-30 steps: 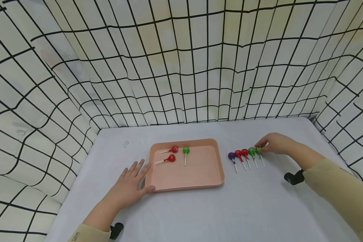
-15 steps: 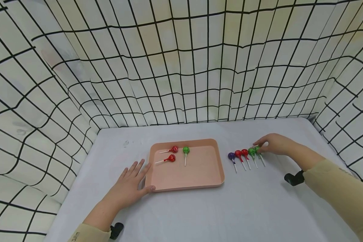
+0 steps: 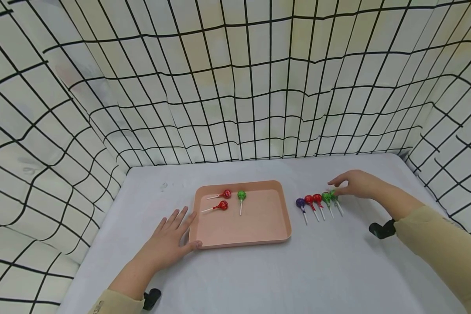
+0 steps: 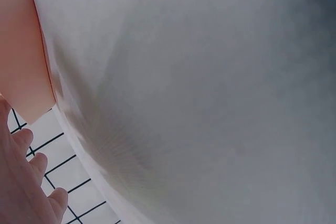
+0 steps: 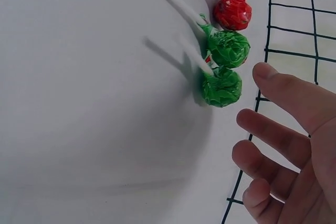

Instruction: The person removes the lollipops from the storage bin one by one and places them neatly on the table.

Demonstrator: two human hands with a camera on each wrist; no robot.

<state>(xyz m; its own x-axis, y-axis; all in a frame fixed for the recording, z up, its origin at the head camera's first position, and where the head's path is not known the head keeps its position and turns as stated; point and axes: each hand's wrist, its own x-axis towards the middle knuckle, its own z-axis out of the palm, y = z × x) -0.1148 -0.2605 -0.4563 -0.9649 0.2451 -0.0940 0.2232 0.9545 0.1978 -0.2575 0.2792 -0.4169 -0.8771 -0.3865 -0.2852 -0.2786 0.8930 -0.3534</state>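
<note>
My left hand lies flat with fingers spread at the left edge of a salmon-pink tray, its thumb at the near left corner. Inside the tray are two red lollipops and one green lollipop. To the tray's right, a slanted row on the table holds a purple lollipop, two red ones and two green ones. My right hand hovers by the row's right end. The right wrist view shows its relaxed fingers apart from the endmost green lollipop, with nothing between thumb and fingers.
A white cloth covers the table. White panels with a black grid rise behind it and on both sides. Small black wrist devices sit at both sleeve cuffs.
My right hand has lifted slightly off the endmost green lollipop, its thumb and fingers drawing a little apart. The left hand, the tray and the lollipops stay where they were.
</note>
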